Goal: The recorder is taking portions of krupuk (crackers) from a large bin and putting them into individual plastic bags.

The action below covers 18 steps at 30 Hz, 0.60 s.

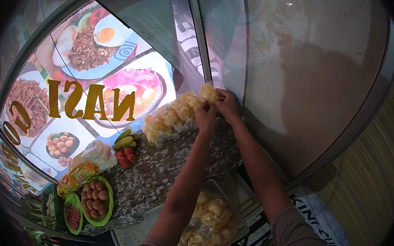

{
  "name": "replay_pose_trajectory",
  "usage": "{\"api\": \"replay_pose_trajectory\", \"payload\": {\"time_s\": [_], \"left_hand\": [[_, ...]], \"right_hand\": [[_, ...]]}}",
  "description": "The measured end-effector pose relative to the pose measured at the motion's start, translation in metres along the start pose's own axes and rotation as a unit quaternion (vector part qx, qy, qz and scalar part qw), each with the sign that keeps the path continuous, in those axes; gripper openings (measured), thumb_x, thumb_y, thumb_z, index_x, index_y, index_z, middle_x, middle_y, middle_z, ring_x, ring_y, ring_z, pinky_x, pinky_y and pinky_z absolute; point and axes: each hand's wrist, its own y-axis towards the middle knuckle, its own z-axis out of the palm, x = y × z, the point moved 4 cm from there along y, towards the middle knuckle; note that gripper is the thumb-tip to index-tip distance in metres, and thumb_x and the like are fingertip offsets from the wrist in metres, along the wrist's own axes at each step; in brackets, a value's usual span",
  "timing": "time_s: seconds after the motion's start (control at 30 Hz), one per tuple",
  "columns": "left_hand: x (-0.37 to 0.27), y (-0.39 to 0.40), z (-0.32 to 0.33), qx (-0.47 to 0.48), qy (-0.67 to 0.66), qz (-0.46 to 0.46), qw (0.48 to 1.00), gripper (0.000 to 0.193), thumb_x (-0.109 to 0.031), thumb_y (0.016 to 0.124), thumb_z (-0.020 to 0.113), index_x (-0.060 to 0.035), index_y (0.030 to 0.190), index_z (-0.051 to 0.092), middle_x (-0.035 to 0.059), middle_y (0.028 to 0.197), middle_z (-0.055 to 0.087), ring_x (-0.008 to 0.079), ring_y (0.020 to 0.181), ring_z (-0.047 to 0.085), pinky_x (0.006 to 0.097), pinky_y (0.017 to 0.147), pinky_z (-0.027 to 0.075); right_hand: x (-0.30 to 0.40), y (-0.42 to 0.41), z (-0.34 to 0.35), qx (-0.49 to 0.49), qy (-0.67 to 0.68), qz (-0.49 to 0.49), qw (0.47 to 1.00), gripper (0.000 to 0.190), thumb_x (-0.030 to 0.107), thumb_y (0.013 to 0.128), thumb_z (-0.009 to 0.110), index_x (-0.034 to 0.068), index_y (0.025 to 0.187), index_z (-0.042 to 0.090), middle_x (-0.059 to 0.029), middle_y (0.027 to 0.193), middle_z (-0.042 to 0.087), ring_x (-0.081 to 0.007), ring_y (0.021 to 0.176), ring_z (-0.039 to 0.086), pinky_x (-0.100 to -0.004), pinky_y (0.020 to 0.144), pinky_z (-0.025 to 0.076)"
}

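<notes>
Both my hands are at the far right end of a row of clear plastic bags of pale yellow crackers (pixel 170 116), along the window side of a pebble-patterned surface (pixel 155 175). My left hand (pixel 205 115) touches the near side of the end bag (pixel 208 92). The fingers of my right hand (pixel 226 104) are closed on that bag's right edge. Below my forearms, a clear plastic container (pixel 242 230) holds more bagged crackers (pixel 210 223).
Left of the row lie cucumbers (pixel 124 142), tomatoes (pixel 126 157), a white plastic bundle (pixel 100 154) and yellow packets (pixel 80 176). Green plates hold eggs (pixel 94 200) and sausages (pixel 73 217). Glass with a metal post (pixel 199 37) stands behind; a pale panel (pixel 308 96) is on the right.
</notes>
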Motion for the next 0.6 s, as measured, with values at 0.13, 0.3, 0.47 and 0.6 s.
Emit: {"api": "replay_pose_trajectory", "payload": {"time_s": [0.13, 0.3, 0.47, 0.6], "left_hand": [[0.001, -0.005, 0.035, 0.056, -0.168, -0.008, 0.984, 0.041, -0.019, 0.096, 0.051, 0.0068, 0.128, 0.054, 0.0198, 0.120, 0.063, 0.0258, 0.110, 0.061, 0.0342, 0.096, 0.045], [0.000, -0.004, 0.022, 0.055, -0.189, -0.004, 0.980, 0.047, -0.020, 0.100, 0.041, 0.0074, 0.138, 0.043, 0.0185, 0.140, 0.047, 0.0246, 0.128, 0.046, 0.0336, 0.105, 0.036], [-0.022, -0.012, 0.018, 0.105, -0.246, 0.026, 0.963, 0.042, -0.016, 0.094, 0.043, 0.0010, 0.133, 0.047, 0.0134, 0.125, 0.055, 0.0213, 0.114, 0.053, 0.0319, 0.097, 0.041], [-0.017, -0.010, 0.014, 0.113, -0.212, -0.018, 0.971, 0.043, -0.016, 0.094, 0.043, 0.0006, 0.133, 0.047, 0.0121, 0.125, 0.055, 0.0205, 0.111, 0.053, 0.0316, 0.094, 0.042]], "right_hand": [[-0.036, 0.018, -0.013, 0.008, -0.003, -0.041, 0.999, 0.044, 0.003, 0.081, 0.063, -0.001, 0.124, 0.061, -0.0130, 0.112, 0.068, -0.0182, 0.096, 0.066, -0.0301, 0.084, 0.052], [-0.046, 0.037, 0.004, -0.008, -0.148, -0.061, 0.987, 0.043, 0.004, 0.079, 0.066, 0.004, 0.122, 0.064, -0.0123, 0.099, 0.071, -0.0179, 0.083, 0.068, -0.0303, 0.075, 0.053], [-0.035, 0.037, 0.015, 0.007, -0.183, -0.058, 0.981, 0.042, 0.008, 0.078, 0.067, 0.008, 0.120, 0.066, -0.0175, 0.097, 0.071, -0.0213, 0.082, 0.069, -0.0339, 0.074, 0.054], [-0.024, 0.034, 0.018, -0.005, -0.212, -0.100, 0.972, 0.041, 0.008, 0.078, 0.066, 0.008, 0.120, 0.066, -0.0195, 0.099, 0.070, -0.0271, 0.084, 0.069, -0.0364, 0.077, 0.054]]}}
